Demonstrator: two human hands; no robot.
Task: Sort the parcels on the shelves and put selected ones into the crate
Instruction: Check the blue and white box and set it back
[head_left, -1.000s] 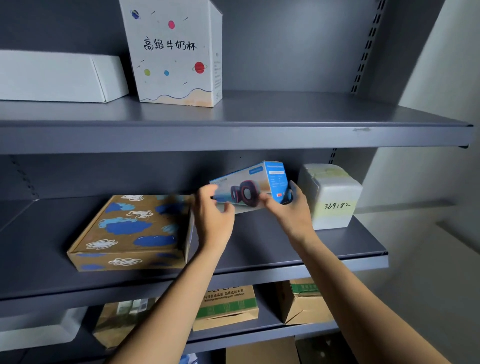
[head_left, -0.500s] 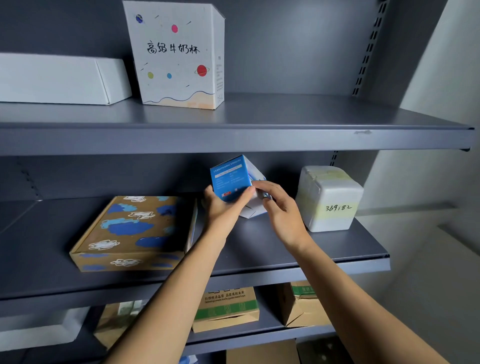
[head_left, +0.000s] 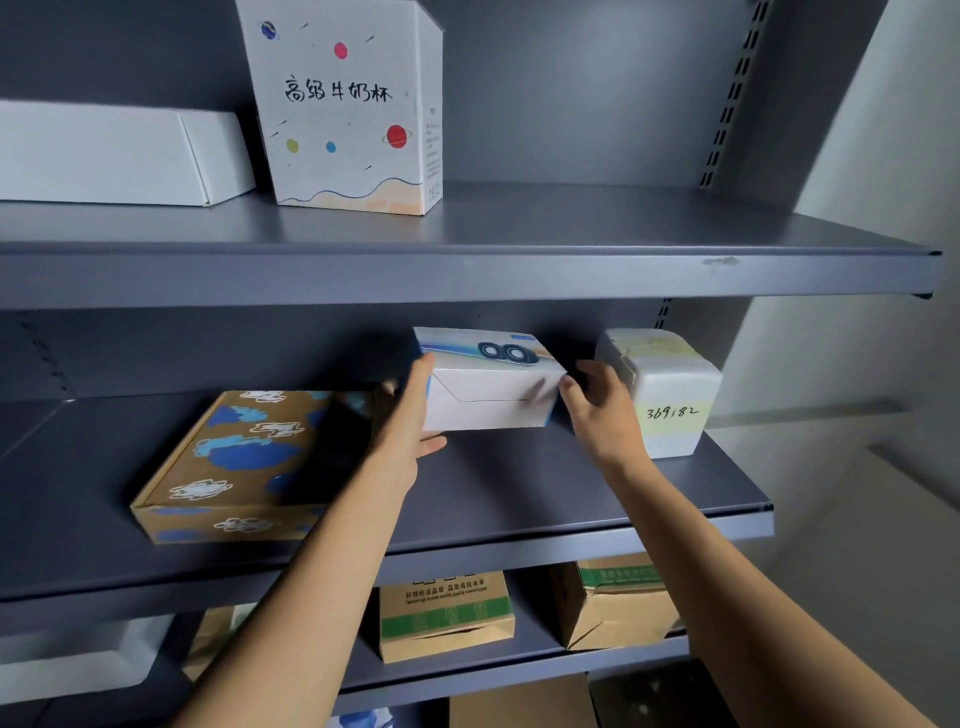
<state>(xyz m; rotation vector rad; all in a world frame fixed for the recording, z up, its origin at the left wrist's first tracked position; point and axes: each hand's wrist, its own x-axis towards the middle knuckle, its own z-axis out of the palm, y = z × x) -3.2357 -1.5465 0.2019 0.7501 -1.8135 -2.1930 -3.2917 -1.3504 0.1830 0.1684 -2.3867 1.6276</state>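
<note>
Where the cloud-printed carton lies flat at left on the middle shelf, left hand presses straight fingers against the speaker box just right of it. Right hand, fingers apart, touches the box's other end, near the numbered white parcel.

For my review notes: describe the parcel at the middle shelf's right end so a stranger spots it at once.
Look at the middle grey shelf. At its right end, just past the right hand, stands a white wrapped cube parcel. Only it bears the handwritten number 369182.
</note>
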